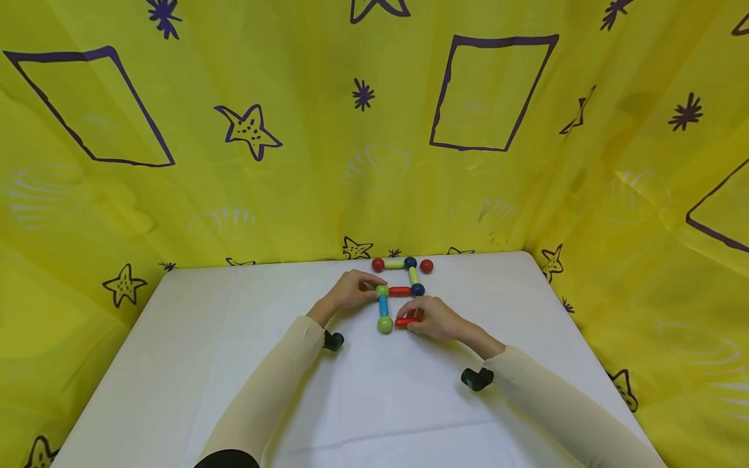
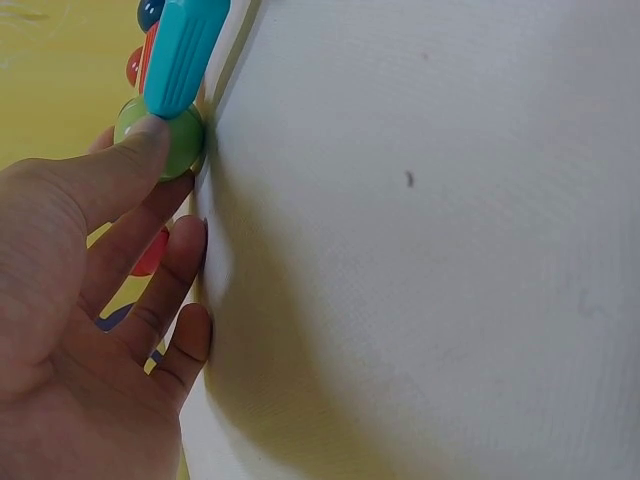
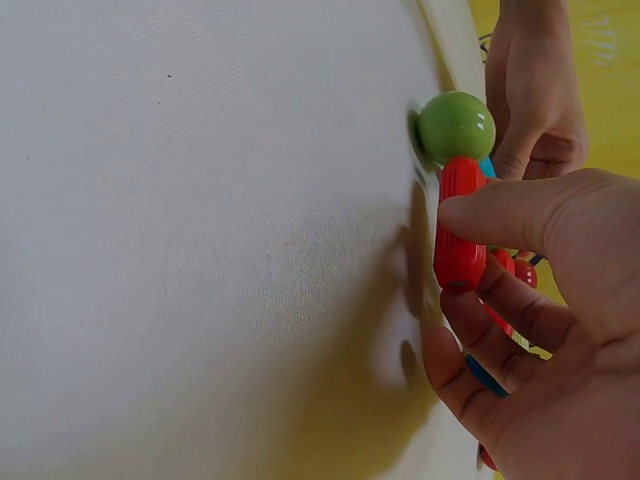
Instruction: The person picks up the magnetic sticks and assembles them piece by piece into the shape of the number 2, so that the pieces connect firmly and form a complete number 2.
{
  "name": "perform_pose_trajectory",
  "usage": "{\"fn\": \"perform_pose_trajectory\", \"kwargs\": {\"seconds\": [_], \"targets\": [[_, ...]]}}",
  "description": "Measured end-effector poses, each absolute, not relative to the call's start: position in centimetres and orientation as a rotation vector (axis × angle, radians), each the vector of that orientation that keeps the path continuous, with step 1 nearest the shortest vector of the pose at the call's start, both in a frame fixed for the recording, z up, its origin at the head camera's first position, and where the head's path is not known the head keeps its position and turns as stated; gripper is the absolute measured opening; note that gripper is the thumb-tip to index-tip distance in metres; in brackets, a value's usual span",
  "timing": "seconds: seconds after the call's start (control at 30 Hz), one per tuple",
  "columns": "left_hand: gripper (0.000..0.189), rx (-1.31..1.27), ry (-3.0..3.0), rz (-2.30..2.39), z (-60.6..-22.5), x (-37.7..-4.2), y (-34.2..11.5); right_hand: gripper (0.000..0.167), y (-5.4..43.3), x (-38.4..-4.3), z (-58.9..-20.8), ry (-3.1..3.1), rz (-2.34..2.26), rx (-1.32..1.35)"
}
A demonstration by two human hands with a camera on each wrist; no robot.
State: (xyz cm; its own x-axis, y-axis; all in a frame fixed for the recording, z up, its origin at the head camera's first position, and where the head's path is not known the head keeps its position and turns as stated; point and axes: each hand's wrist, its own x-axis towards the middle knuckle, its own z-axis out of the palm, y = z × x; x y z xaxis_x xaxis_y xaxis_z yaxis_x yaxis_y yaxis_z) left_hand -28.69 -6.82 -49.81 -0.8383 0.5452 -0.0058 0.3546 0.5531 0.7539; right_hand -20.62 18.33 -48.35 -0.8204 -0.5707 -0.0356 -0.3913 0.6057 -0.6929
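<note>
On the white table, balls and rods form a joined zigzag shape. My left hand [image 1: 351,290] pinches a green ball [image 1: 382,290] at its corner between thumb and fingers. From this ball a blue rod [image 1: 383,306] runs toward me to a second green ball [image 1: 385,325]. A red rod [image 1: 400,292] leads right to a dark blue ball [image 1: 418,290]. With thumb and fingers my right hand [image 1: 437,318] grips another red rod [image 3: 461,225], its end at the nearer green ball [image 3: 457,127]. Whether they touch, I cannot tell.
Farther back, a yellow-green rod [image 1: 414,276] joins another dark blue ball [image 1: 410,263], and a second pale rod [image 1: 394,264] ends at a red ball [image 1: 378,264]. A separate red ball [image 1: 426,266] lies right of them. A yellow patterned curtain [image 1: 316,188] borders the table.
</note>
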Motion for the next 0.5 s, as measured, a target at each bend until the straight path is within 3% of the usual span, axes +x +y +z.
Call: {"fn": "perform_pose_trajectory", "kwargs": {"seconds": [0.5], "targets": [[0.028,0.782,2.557,1.167,-49.96,-28.79,-6.93,0.024,17.58,-20.85,-48.81,2.601,-0.983,-0.782]]}}
